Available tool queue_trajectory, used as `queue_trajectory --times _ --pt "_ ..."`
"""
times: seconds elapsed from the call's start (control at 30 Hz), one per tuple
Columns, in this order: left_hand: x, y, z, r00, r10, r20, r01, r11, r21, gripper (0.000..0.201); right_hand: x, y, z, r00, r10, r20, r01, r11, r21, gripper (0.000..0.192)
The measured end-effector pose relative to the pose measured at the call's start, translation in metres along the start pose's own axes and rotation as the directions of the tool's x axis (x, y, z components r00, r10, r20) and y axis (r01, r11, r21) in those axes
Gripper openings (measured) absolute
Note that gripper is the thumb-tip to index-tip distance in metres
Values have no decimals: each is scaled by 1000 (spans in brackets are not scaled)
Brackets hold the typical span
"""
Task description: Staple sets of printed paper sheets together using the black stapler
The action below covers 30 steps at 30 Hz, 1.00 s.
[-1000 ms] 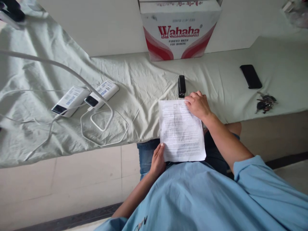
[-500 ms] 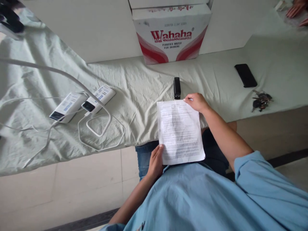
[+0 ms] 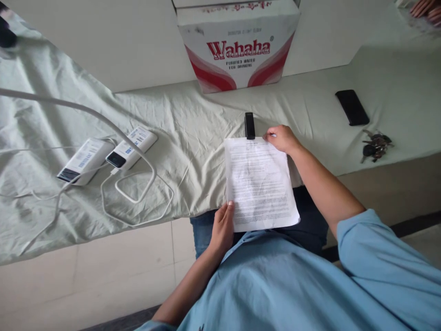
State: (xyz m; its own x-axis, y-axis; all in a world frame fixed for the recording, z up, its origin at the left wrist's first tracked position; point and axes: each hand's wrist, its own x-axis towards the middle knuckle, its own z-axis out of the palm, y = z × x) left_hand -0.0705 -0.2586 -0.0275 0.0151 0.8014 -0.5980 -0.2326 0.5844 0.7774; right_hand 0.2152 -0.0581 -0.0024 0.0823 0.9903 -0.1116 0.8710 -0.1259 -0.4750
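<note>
A stack of printed paper sheets [image 3: 260, 184] lies partly over the table's front edge and partly above my lap. My left hand [image 3: 223, 225] grips its lower left edge, thumb on top. At the upper right corner, my right hand [image 3: 280, 138] pinches the sheets between thumb and fingers. A black stapler [image 3: 250, 125] rests on the cloth, its near end right at the top edge of the paper. Whether the paper sits in the stapler's jaws I cannot tell.
Two white power banks [image 3: 129, 149] with looping white cables [image 3: 138, 202] lie to the left. A Wahaha water carton [image 3: 241, 50] stands at the back. A black phone [image 3: 352, 107] and a bunch of keys [image 3: 376, 145] are on the right. Another person's hands [image 3: 427, 10] show at top right.
The paper has moved up toward the stapler, so its top edge now meets the stapler's near end. My right hand has risen slightly with it. The camera view has shifted a little.
</note>
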Motion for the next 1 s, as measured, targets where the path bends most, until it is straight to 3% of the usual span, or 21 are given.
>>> queue_trajectory --times 0.13,0.23,0.33,0.43,0.6,0.77,0.9,0.93,1.0 --pt "4 2 4 998 19 66 -23 998 59 56 -8 -2 -3 991 -69 -110 56 992 -117 26" --pt "5 3 5 998 27 54 -31 996 88 56 -23 -12 -2 942 -255 -217 218 959 -181 45" --pt "5 1 4 1000 6 28 -8 998 68 51 -36 -22 7 879 -448 -166 419 890 -182 60" --pt "6 0 2 1000 -13 7 13 999 44 47 -42 -25 20 849 -521 -88 506 849 -150 67" --pt "8 0 5 997 67 46 -74 984 164 58 -41 -25 28 875 -477 -78 461 873 -159 66" --pt "9 -3 6 993 103 57 -109 989 103 58 -51 -31 19 892 -442 -89 436 896 -77 62" --pt "1 -11 -12 993 113 46 -117 986 119 61 -104 -39 -6 916 -261 -304 335 915 226 36" --pt "-3 -13 -18 993 114 25 -116 984 135 62 -126 -42 -17 933 -208 -293 307 886 348 32" --pt "-11 -18 -29 993 112 -24 -107 980 167 62 -175 -48 -41 974 -166 -156 226 778 585 29"
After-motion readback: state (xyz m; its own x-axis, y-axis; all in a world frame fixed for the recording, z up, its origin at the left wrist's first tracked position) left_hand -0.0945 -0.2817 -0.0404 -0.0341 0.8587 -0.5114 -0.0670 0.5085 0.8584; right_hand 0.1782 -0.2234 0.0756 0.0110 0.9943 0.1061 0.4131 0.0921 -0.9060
